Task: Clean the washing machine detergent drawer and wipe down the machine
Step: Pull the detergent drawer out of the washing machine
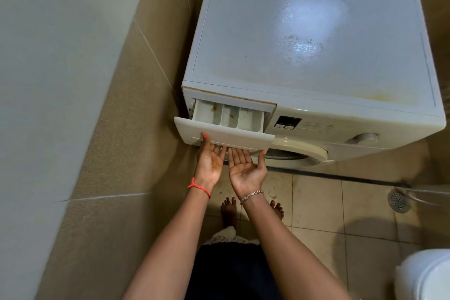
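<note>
left hand [210, 162] lies palm up beneath the front panel of the detergent drawer [231, 135], thumb pressed on the panel's face and fingers tucked under its lower edge, so it pinches the panel. right hand [246, 169] sits just beside it, also palm up, with straight fingers reaching under the same edge and the thumb touching the panel's lower right corner; its fingertips are hidden. the drawer stands pulled partway out of the top left corner of the white washing machine [316, 31], showing three compartments with brownish stains. a small display [287, 122] and a dial [366, 138] sit to the drawer's right, the round door [299, 151] below. a yellowish stain marks the machine's top near its front right. a floor drain [398, 200] lies in the tiled floor [316, 202].
</note>
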